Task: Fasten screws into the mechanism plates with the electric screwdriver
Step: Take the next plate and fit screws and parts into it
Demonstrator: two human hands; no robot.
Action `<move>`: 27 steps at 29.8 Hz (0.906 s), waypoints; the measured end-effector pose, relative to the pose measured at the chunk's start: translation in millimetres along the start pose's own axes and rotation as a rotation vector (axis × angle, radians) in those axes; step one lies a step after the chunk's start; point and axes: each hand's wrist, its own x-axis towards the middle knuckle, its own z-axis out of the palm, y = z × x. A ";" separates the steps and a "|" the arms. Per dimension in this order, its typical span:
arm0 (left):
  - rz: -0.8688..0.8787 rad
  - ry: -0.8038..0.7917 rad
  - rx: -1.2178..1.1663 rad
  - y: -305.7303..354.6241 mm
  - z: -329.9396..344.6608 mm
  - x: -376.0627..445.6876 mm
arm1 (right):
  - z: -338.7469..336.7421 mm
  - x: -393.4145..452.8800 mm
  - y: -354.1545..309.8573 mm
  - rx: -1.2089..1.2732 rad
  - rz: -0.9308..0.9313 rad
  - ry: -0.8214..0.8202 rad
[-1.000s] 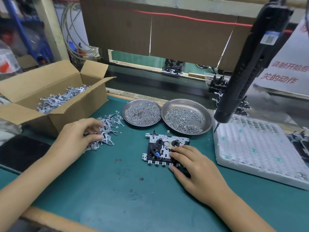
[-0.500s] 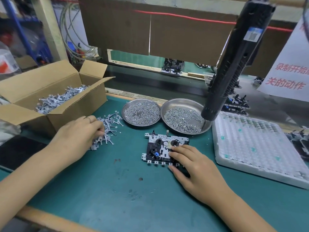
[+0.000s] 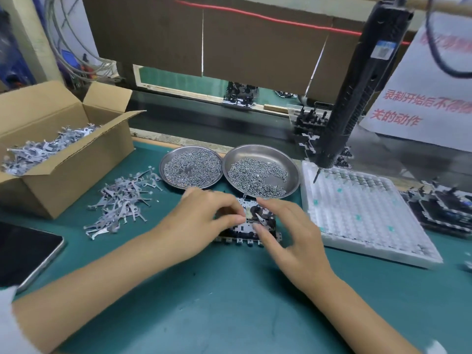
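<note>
Seating a lever on the mechanism plate, ahead of screwing.

Left hand (image 3: 204,221) pinches a small stamped grey lever (image 3: 259,217) onto the mechanism plate (image 3: 251,227), flat on the green tabletop (image 3: 204,302); right hand (image 3: 291,233) rests spread fingers on it. Black ribbed electric screwdriver (image 3: 352,98) hangs untouched. Next, judging: a bright screw from the round steel dishes (image 3: 263,172).

2 bare forearms, a white sleeve edge (image 3: 7,325) at the left elbow.
</note>
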 end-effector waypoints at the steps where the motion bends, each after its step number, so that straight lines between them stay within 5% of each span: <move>1: 0.008 -0.018 -0.009 0.2 4.9 5.7 | 1.8 2.1 -0.1 0.022 -0.018 -0.013; 7: -0.019 -0.008 -0.225 -11.0 17.3 12.2 | 5.9 5.8 7.1 0.145 0.099 0.072; 12: 0.013 0.124 -0.085 -15.2 22.6 8.2 | 8.1 6.3 10.3 0.286 0.310 0.059; 27: -0.137 0.069 0.005 -22.1 27.6 3.8 | 5.3 4.1 5.9 0.163 0.200 -0.082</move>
